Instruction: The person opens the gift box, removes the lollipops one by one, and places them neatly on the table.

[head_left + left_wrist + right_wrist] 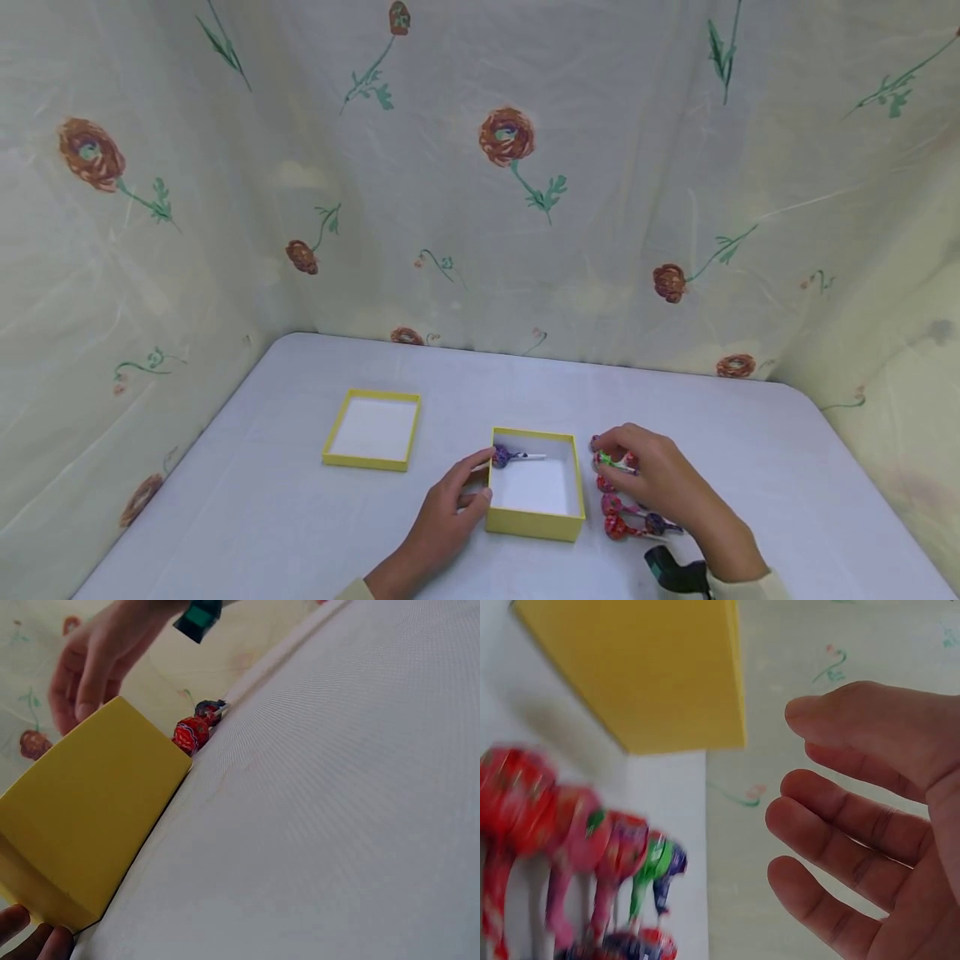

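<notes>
An open yellow box [534, 523] with a white inside stands on the table. One purple-wrapped lollipop [501, 456] lies inside at its back left. My left hand [442, 510] rests against the box's left side, fingertips at the wall and rim. To the right of the box my right hand [663, 477] is over a column of wrapped lollipops, with nothing between its fingers in the right wrist view. Among them are a red lollipop [617, 527], a pink lollipop [611, 504] and a green lollipop [656, 859]. The hand partly hides the far ones in the head view.
A shallow yellow-rimmed lid [365, 461] lies inside up on the left of the white table [247, 500]. Flowered curtains [600, 208] hang around the back and sides. A black strapped device [675, 573] is at my right wrist.
</notes>
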The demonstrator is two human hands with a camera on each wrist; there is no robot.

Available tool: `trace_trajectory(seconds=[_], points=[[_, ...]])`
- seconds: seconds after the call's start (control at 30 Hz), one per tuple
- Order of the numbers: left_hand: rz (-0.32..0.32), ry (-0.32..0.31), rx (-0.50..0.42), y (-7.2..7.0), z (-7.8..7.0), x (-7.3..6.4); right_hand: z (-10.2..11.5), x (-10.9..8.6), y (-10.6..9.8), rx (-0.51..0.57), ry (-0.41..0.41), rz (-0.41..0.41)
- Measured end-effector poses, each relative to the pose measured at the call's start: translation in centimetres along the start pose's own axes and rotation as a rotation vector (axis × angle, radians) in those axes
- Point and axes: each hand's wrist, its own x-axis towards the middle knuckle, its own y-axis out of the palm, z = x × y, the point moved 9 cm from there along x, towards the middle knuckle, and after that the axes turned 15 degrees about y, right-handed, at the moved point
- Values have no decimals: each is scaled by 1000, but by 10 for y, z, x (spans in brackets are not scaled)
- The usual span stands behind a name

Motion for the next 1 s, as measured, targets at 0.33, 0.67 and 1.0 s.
trace_trajectory(seconds=[0.33, 0.67, 1.0], points=[[-3, 10, -5, -1, 0, 1, 26, 14, 10, 62, -39, -15], [-15, 49, 4, -2, -1, 0, 47, 25, 29, 115, -60, 10], [-5, 50, -2, -1, -4, 1, 60, 31, 49, 175, -70, 52]])
